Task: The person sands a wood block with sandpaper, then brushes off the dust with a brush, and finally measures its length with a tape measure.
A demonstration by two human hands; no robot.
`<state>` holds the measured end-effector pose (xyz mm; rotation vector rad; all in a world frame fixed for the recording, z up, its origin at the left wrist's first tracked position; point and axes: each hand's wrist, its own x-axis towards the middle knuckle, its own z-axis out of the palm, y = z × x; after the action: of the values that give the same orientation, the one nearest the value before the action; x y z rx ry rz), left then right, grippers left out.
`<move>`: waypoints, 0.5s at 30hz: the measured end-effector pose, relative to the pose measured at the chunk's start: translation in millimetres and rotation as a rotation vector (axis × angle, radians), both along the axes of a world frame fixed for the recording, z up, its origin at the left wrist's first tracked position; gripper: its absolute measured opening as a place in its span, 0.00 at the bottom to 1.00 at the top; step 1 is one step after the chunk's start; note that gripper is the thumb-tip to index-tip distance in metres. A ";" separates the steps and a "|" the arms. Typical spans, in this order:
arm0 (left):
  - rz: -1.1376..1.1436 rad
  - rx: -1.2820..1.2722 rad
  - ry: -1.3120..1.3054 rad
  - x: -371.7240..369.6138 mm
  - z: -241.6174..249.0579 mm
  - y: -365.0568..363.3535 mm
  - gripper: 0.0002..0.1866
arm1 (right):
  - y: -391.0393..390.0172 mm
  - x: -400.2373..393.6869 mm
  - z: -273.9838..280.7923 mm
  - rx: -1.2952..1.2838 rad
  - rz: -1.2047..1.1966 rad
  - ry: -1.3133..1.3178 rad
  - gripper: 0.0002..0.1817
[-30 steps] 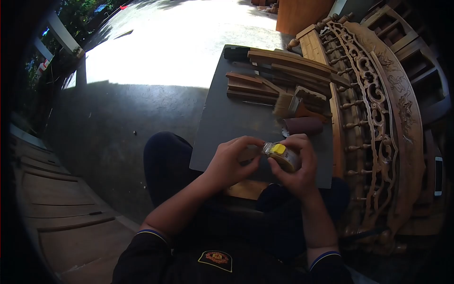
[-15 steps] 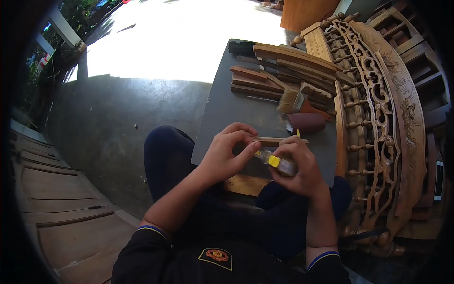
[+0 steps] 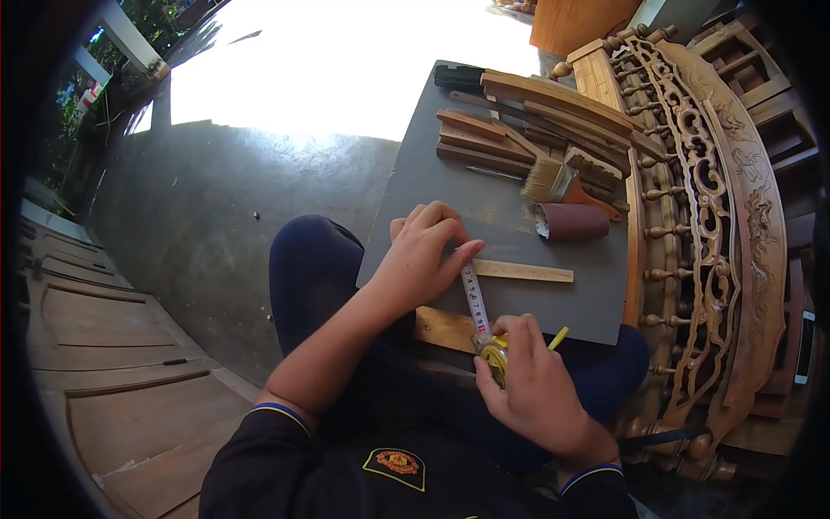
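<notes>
My right hand (image 3: 538, 385) grips a clear-and-yellow tape measure (image 3: 494, 355); a thin yellow stick (image 3: 558, 338), like a pencil, pokes out between its fingers. From the case a short length of numbered blade (image 3: 475, 298) runs up to my left hand (image 3: 422, 255), whose thumb and fingers pinch its far end. Beside those fingertips a slim light wooden strip (image 3: 527, 272) lies across the grey board (image 3: 415, 195), its left end hidden by the hand. Farther back on the board are a maroon roll (image 3: 575, 222) that looks like sandpaper and a wide paintbrush (image 3: 546, 180).
Several dark wood pieces (image 3: 484, 147) and long curved slats (image 3: 553, 99) are stacked at the board's back. Carved wooden furniture panels (image 3: 692, 182) stand along the right, with a phone (image 3: 804, 348) beyond. Panelled wood (image 3: 112, 320) lies at the lower left.
My right hand has moved down toward me with the tape measure, drawing out the blade. My left hand stays by the strip, which now shows more of its length.
</notes>
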<state>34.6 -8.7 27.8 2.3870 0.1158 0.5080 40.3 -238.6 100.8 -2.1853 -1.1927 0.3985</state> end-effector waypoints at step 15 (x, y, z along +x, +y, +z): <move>0.076 0.094 -0.080 2.3 -8.6 -20.7 0.19 | 15.1 -29.7 -18.6 -0.126 -0.051 -0.109 0.23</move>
<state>36.9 -29.4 19.3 2.4567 0.1507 0.6572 10.6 -223.5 82.2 -2.3677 -1.1960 0.3454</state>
